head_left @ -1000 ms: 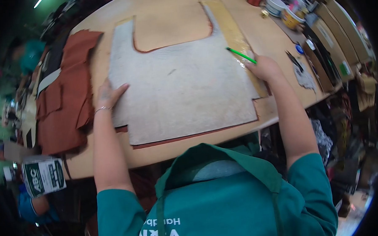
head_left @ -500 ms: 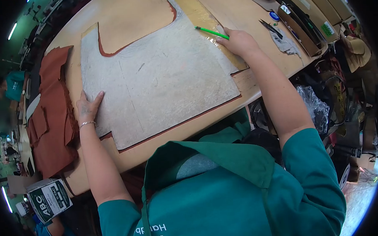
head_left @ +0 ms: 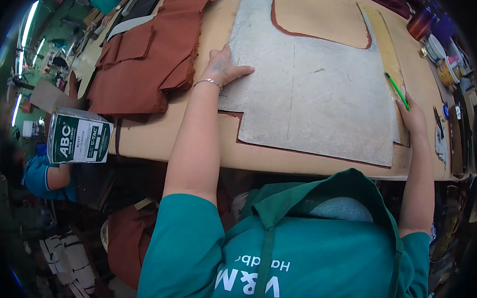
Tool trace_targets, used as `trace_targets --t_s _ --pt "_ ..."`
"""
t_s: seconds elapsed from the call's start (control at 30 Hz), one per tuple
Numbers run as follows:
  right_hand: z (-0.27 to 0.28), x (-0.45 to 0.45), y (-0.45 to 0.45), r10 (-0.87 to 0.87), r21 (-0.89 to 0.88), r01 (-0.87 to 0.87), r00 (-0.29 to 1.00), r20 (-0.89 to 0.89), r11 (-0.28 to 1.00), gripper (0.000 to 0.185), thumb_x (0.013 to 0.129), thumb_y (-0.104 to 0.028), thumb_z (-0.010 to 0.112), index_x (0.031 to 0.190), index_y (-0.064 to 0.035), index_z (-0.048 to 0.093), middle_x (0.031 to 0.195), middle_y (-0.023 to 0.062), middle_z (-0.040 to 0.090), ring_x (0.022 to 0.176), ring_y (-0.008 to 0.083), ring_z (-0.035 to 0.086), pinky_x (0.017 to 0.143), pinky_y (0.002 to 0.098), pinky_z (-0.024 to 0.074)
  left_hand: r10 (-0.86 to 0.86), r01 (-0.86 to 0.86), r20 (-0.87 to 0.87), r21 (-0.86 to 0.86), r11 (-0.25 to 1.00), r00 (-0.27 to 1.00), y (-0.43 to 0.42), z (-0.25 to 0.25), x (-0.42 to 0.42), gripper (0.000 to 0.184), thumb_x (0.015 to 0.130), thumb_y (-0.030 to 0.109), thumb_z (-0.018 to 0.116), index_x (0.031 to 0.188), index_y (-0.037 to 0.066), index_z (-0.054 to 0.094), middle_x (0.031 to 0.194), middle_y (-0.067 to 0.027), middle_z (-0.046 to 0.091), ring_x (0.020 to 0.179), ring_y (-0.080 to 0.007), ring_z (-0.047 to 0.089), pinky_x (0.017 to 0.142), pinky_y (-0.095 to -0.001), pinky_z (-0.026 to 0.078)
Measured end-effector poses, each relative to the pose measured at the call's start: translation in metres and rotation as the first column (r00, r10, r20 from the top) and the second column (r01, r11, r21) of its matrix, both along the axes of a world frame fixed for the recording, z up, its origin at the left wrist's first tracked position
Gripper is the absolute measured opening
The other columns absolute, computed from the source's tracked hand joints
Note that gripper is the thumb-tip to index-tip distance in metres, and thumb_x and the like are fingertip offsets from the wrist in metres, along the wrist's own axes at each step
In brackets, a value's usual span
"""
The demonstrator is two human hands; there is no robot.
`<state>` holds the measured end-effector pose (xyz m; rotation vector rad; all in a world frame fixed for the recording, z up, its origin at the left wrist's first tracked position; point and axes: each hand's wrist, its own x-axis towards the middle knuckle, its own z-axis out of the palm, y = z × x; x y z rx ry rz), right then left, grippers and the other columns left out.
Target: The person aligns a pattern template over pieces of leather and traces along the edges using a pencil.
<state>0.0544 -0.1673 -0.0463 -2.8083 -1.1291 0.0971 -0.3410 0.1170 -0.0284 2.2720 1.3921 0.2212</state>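
A large grey-white sheet (head_left: pixel 332 97) with a deep curved cutout lies flat on the table, and reddish-brown material shows along its edges. At its left edge my left hand (head_left: pixel 223 70) rests with thumb and fingers spread, the thumb on the sheet. My right hand (head_left: pixel 415 119) is at the right edge, holding a green pen (head_left: pixel 397 90) between its fingers. The pen points up and away, over the sheet's right border. Beneath that border a yellowish strip (head_left: pixel 385 41) sticks out. My right fingers are partly hidden by the hand itself.
Reddish-brown leather pieces (head_left: pixel 134 73) lie to the left. An ABC-labelled can (head_left: pixel 81 135) stands at the table's left corner. Scissors (head_left: pixel 438 120), a blue tape roll (head_left: pixel 445 111) and tubs (head_left: pixel 448 71) are at the right. Another person's sleeve (head_left: pixel 36 174) shows at far left.
The view has swung left, so the sheet and both hands appear farther right. My hands remain at the sheet's left and right edges, with the pen still in my right hand.
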Motion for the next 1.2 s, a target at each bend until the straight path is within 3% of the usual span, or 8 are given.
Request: trace_targets --t_s 0.13,0.33,0.53,0.83,1.03,1.2 --pt "0.002 -0.001 0.0 0.01 -0.002 -0.01 1.0 -0.002 1.0 0.06 0.083 -0.049 0.046 0.125 -0.0071 0.044 0.112 0.0217 0.053 0.106 0.0339 0.051 0.089 0.0392 0.0398 -0.019 0.022 -0.128 0.02 1.0 0.992 0.004 -0.001 -0.001 0.103 0.053 0.057 0.072 0.128 -0.002 0.035 0.118 -0.0253 0.039 0.113 -0.0359 0.041 0.096 -0.0336 0.035" --pt "0.004 -0.005 0.001 0.005 -0.007 -0.005 1.0 -0.002 1.0 0.06 0.083 -0.05 0.045 0.126 -0.0076 0.043 0.112 0.0212 0.054 0.105 0.0339 0.052 0.089 0.0393 0.04 -0.024 0.026 -0.075 0.032 0.999 0.997 0.003 -0.002 -0.002 0.095 0.053 0.051 0.076 0.123 -0.003 0.04 0.115 -0.0225 0.038 0.109 -0.0361 0.041 0.093 -0.0336 0.037" --pt "0.011 -0.012 0.003 -0.024 -0.049 0.024 1.0 -0.003 0.998 0.06 0.083 -0.05 0.045 0.127 -0.0089 0.042 0.111 0.0216 0.054 0.104 0.0339 0.052 0.089 0.0398 0.0405 -0.007 0.008 -0.032 0.028 1.0 0.999 0.007 -0.007 -0.005 0.1 0.053 0.051 0.076 0.13 0.002 0.035 0.116 -0.0223 0.038 0.111 -0.0342 0.04 0.095 -0.0331 0.036" --pt "0.003 -0.008 0.001 -0.011 -0.026 0.012 1.0 0.016 1.0 0.058 0.084 -0.049 0.044 0.127 -0.0099 0.043 0.11 0.0217 0.055 0.103 0.034 0.053 0.088 0.0401 0.041 -0.051 0.051 -0.154 0.0 0.999 0.987 0.011 -0.002 -0.002 0.103 0.057 0.057 0.071 0.132 0.0 0.03 0.12 -0.0255 0.037 0.113 -0.0354 0.041 0.098 -0.032 0.031" --pt "0.011 -0.017 0.002 -0.03 -0.033 0.03 1.0 0.008 0.999 0.058 0.084 -0.049 0.044 0.126 -0.0095 0.043 0.106 0.0229 0.056 0.1 0.0342 0.054 0.086 0.0403 0.0417 -0.079 0.076 -0.168 -0.022 0.997 0.983 0.009 0.005 -0.001 0.101 0.058 0.055 0.07 0.131 -0.002 0.031 0.12 -0.0257 0.038 0.113 -0.0354 0.04 0.098 -0.0313 0.031" --pt "0.012 -0.022 0.0 -0.026 0.006 0.026 1.0 0.015 1.0 0.058 0.083 -0.049 0.045 0.126 -0.0091 0.044 0.104 0.0231 0.057 0.098 0.0345 0.055 0.085 0.0408 0.0421 -0.047 0.051 -0.116 0.029 0.998 0.992 0.01 -0.002 -0.003 0.095 0.057 0.049 0.074 0.13 0.002 0.035 0.116 -0.0218 0.039 0.11 -0.0341 0.041 0.095 -0.0322 0.035"
